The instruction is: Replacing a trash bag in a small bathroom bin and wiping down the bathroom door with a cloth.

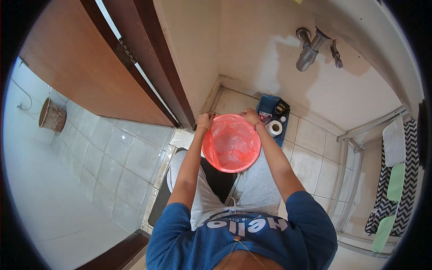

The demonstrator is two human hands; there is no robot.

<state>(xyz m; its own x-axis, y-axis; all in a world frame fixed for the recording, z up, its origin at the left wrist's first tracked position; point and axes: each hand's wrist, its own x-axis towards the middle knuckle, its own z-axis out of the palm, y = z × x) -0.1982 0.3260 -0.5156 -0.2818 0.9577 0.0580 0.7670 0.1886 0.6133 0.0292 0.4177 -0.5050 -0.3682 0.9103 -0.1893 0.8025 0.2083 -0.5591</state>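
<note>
A round pink bin (205, 148) lined with a thin reddish translucent plastic bag (233, 138) stands in front of me, close to my knees. My left hand (205, 120) grips the far left part of the rim, where the liner folds over. At the far right part of the rim is my right hand (250, 116), its fingers closed on the edge with the liner. The fingertips are partly hidden. Just right of that hand is a blue plastic basket (267, 101) holding a white paper roll (275, 128), a black packet (280, 107) and small toiletries.
Metal drain pipes (307, 57) stick out of the wall under a basin. A metal rack (344, 175) with hanging cloths (393, 145) stands at the right. At the left are a wooden door (101, 64), its dark frame and a stained brown bucket (55, 116) on tiles.
</note>
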